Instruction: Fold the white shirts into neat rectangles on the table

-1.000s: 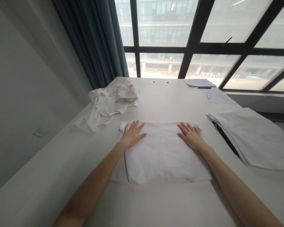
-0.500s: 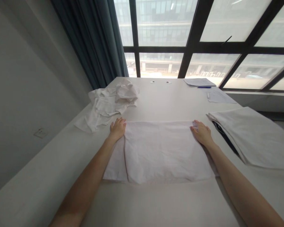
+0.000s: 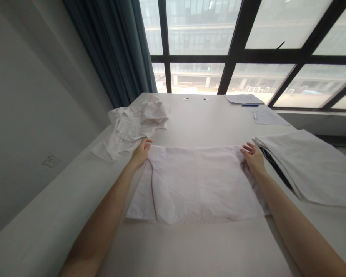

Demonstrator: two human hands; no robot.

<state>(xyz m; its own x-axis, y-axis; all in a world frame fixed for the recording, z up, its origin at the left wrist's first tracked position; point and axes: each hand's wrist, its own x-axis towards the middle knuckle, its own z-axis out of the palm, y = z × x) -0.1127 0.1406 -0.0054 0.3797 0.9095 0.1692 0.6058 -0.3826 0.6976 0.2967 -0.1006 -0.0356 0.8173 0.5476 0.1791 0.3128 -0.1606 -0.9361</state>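
Note:
A folded white cloth (image 3: 196, 184) lies flat before me, its far edge straight and a lower layer showing at its left and right sides. At its far left corner my left hand (image 3: 141, 153) is closed, pinching the fabric between thumb and fingers. The far right corner is pinched in my right hand (image 3: 254, 158), with some fingers raised off the cloth. Both far corners look slightly lifted, and the near edge rests on the table.
A crumpled white cloth heap (image 3: 132, 125) lies on the white table (image 3: 202, 125) at the far left. To the right is a larger folded white cloth (image 3: 314, 169) with a dark strip at its edge. Papers (image 3: 243, 99) and a blue pen (image 3: 250, 105) lie near the window.
Both hands have shifted slightly outward, from lying on the far corners to pinching them. The far edge is pulled a little wider and its corners have risen.

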